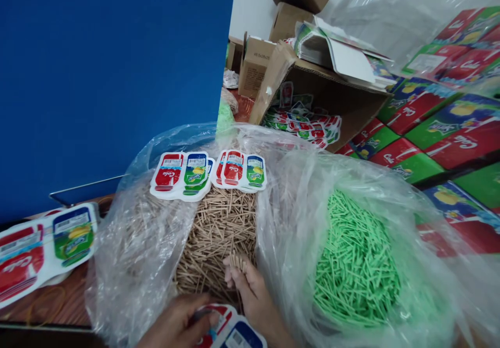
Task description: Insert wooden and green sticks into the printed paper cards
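At the bottom of the view my left hand [182, 321] is closed on a printed Cola and Sprite card [234, 330], thumb on its face. Close beside it, my right hand [250, 285] pinches a small bunch of short brown sticks [237, 262], their ends poking above the fingers. Both hands are over a clear plastic bag [128, 249] with a heap of the same brown sticks [219, 223]. Two small piles of matching cards [183, 176] lie across the far side of that heap. Part of the left hand's card is cut off by the frame.
To the right, another clear bag holds bright green sticks [355, 264]. More cards [47, 244] lie on the wooden table [62, 301] at left. Behind, an open carton [351, 95] contains loose cards. Printed boxes [429, 124] are stacked at right; a blue panel [109, 77] stands at left.
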{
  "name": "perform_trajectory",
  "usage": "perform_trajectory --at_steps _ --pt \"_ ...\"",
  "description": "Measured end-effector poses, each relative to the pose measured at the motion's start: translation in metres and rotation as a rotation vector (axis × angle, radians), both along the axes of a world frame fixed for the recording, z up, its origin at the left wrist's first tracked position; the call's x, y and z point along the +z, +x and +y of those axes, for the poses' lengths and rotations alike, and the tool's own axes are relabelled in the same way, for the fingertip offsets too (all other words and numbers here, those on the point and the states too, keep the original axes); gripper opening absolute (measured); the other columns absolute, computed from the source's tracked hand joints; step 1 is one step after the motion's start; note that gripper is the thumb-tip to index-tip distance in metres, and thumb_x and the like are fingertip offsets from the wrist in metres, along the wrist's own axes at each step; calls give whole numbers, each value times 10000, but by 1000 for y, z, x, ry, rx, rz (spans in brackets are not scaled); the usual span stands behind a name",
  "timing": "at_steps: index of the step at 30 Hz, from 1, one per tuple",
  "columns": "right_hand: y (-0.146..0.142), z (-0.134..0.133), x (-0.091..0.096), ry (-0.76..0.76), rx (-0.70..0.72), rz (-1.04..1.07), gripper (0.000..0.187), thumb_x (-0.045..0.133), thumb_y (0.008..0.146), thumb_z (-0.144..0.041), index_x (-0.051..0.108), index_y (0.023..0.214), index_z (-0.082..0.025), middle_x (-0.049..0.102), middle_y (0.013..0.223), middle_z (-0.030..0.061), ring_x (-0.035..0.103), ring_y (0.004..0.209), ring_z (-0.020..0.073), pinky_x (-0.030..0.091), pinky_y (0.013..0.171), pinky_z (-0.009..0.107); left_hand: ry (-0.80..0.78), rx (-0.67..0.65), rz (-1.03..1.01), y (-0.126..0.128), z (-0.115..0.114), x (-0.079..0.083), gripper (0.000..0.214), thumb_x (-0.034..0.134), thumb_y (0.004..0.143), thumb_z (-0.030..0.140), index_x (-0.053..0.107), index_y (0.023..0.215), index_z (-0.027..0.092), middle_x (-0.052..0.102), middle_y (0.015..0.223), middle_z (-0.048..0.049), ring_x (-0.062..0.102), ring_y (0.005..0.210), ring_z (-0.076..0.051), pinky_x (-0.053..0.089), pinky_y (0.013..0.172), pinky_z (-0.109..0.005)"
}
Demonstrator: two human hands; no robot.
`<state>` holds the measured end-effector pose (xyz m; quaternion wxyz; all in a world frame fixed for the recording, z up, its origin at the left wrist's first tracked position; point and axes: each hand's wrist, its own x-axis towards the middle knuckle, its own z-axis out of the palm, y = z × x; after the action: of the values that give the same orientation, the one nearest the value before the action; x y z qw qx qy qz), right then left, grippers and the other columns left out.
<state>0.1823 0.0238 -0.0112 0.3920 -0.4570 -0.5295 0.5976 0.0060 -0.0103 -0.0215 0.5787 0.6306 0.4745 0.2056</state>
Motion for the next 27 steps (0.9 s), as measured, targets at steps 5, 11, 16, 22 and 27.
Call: perform_trajectory --at_steps 5,11,16,22,27 --pt "16 -3 -7 183 23 -213 311 341 993 -357 567 1173 -244 637 936 46 603 875 180 464 837 307 -464 484 -135 -22 -6 8 428 667 693 612 616 748 191 653 580 7 632 503 -194 498 424 -250" --pt "27 -8 -12 377 75 -285 362 361 966 -187 490 1272 -332 593 1224 31 562 1126 183 437 981 332 -486 634 -239 -37 4 4 371 808 589 495 665 747 191 747 620 -6 719 602 -282 599 610 -363" --pt "29 -13 -14 412 66 -275 410 364 963 -164 454 1307 -369 595 1212 16 581 1099 173 462 969 326 -435 648 -227 -36 9 -3 336 821 583 421 682 802 208 765 652 12 732 624 -299 603 570 -347" --pt "31 -18 -16 376 44 -253 383 358 983 -209 464 1302 -392 598 1197 9 584 1086 173 474 946 311 -424 625 -257 -35 9 -5 287 800 622 395 672 805 215 762 645 20 735 636 -307 605 578 -359" --pt "32 -21 -17 368 19 -272 339 390 982 -251 514 1274 -370 623 1136 22 621 978 174 483 913 301 -404 603 -246 -37 8 -13 274 791 643 409 661 793 220 767 668 18 735 637 -297 601 569 -345"
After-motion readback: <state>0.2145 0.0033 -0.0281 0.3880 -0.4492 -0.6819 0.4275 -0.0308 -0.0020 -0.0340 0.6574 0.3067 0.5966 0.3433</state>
